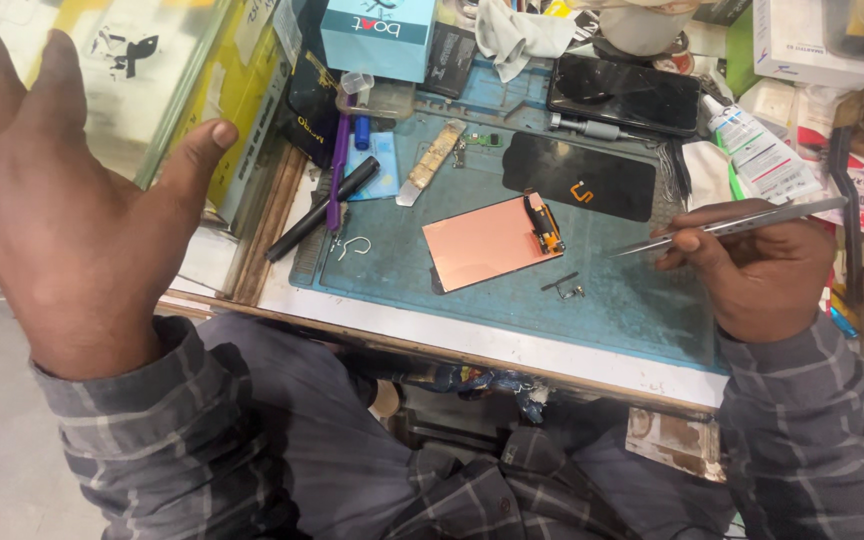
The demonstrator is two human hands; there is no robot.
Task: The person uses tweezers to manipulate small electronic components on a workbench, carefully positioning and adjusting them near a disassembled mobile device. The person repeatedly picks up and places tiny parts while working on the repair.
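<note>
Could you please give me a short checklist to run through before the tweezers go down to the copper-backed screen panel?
1. Tweezers held in the right hand: ok, pinched between thumb and fingers.
2. Tweezer tips free of any part: ok, nothing shows between them.
3. Copper-backed screen panel flat on the blue work mat: ok, with its orange flex connector at the right edge.
4. Left hand steadying the panel: not ok, raised, open and away from the mat.
5. Small loose black part clear of the panel: ok, it lies apart, below the corner.
6. Flex connector latched: cannot tell.

Right hand (752,275) holds tweezers (722,228) beside screen panel (492,240).
</note>
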